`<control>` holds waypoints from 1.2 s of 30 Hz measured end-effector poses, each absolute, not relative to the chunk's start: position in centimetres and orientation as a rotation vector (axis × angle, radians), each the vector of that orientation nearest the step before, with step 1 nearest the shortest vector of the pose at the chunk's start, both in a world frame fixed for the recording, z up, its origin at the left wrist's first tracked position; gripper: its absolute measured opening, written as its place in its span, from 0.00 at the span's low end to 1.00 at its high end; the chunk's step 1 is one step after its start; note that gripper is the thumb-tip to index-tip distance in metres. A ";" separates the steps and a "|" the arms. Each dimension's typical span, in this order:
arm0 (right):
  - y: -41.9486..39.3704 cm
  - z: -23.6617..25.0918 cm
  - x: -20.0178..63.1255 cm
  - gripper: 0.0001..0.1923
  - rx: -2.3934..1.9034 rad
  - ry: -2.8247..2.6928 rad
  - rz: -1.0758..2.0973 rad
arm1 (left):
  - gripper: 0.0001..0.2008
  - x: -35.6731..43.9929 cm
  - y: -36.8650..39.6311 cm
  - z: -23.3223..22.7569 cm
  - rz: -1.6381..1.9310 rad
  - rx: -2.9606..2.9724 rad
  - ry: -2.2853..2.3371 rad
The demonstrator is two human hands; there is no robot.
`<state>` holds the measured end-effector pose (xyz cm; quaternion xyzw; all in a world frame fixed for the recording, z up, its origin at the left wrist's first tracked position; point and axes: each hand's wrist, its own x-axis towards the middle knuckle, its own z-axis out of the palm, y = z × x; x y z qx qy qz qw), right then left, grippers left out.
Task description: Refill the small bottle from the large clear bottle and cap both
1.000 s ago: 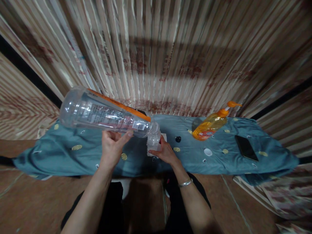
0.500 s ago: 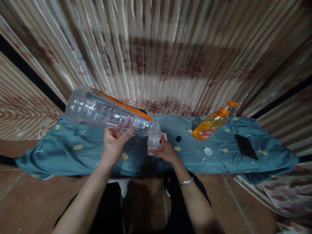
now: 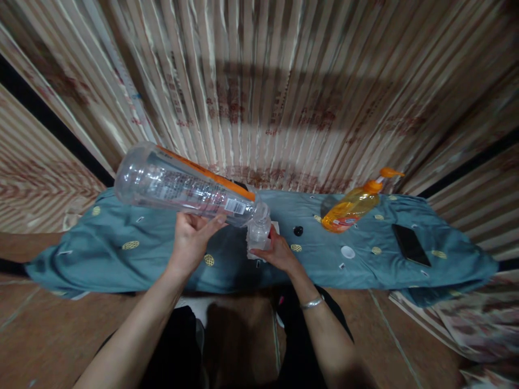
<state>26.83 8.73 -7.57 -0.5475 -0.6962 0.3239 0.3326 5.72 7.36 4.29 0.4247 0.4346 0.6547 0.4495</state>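
My left hand (image 3: 193,240) is wrapped around the neck-side half of a large clear plastic bottle (image 3: 182,183) with an orange-edged label. The bottle is tilted, its base raised to the left and its mouth pointing down to the right. Below that mouth, my right hand (image 3: 279,251) grips a small clear bottle (image 3: 258,232), which stands upright over a white paper (image 3: 276,227). The two mouths meet or nearly meet; I cannot tell if they touch. Any liquid passing between them is too faint to make out.
A blue-green patterned cloth (image 3: 154,270) covers the table. To the right are a pump bottle (image 3: 351,208) of yellow liquid, a small black cap (image 3: 298,231), a white disc (image 3: 347,252) and a black phone (image 3: 411,245). A striped curtain (image 3: 259,97) hangs behind.
Both hands keep their hold, and the large bottle stays tilted over the small one. The whole view has shifted very slightly; little else differs.
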 end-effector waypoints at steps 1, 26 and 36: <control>8.7 -7.5 26.8 0.47 -1.432 -1.816 0.848 | 0.26 5.7 7.4 4.3 1.608 1.060 1.071; 8.4 -6.9 26.8 0.47 -1.469 -1.806 0.862 | 0.23 5.7 7.8 3.4 1.648 1.133 1.081; 8.4 -6.8 26.8 0.46 -1.446 -1.817 0.855 | 0.23 5.8 7.9 3.6 1.653 1.154 1.049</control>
